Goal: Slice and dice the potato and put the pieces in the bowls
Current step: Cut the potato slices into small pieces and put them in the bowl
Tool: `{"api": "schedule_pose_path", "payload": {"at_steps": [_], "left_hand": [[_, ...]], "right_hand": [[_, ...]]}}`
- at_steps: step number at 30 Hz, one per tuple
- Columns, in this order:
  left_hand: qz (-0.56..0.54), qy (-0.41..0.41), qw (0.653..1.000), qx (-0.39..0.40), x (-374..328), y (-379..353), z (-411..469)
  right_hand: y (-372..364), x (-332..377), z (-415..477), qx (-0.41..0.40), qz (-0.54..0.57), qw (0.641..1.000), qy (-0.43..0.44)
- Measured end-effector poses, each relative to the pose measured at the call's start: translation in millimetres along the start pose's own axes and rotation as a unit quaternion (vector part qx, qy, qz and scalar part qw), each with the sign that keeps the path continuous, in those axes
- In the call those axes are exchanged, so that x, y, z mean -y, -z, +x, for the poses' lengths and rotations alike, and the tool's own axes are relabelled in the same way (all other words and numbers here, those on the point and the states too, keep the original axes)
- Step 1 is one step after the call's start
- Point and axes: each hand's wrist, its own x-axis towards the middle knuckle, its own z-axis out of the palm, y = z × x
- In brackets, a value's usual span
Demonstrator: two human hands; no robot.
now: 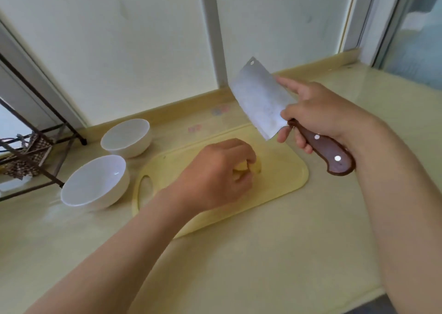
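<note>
Seemingly peeled, pale-yellow potato (240,169)

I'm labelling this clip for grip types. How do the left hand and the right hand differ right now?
The left hand curls over the potato on the cutting board; the right hand grips the cleaver by its handle. The left hand is down at the board, while the right hand is up in the air beyond it. Both are bare and holding something.
</note>
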Motion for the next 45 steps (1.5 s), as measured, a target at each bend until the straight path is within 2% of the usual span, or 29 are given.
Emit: {"api": "schedule_pose_path", "payload": {"at_steps": [6, 10, 15, 21, 45], "left_hand": [[0.195, -0.027, 0.98, 0.032, -6.1, -33.3, 8.4], [0.238, -0.012, 0.97, 0.049, -13.4, -36.5, 8.7], [0.206, -0.005, 0.977, 0.064, -22.8, -39.6, 5.4], [0.109, 0.002, 0.993, 0.047, -18.5, -47.7, 6.8], [0.084, -0.011, 0.996, 0.02, -19.9, -50.7, 11.7]], "right_hand": [[15.4, -8.6, -20.4, 0.002, -0.038, 0.999, -0.012], [26.0, -17.9, -30.2, 0.022, -0.067, 0.997, -0.029], [29.0, -16.9, -43.6, 0.053, -0.112, 0.992, -0.038], [24.3, -4.6, -57.0, 0.06, -0.167, 0.984, -0.029], [10.0, 5.6, -74.9, 0.085, -0.253, 0.962, -0.057]]}}
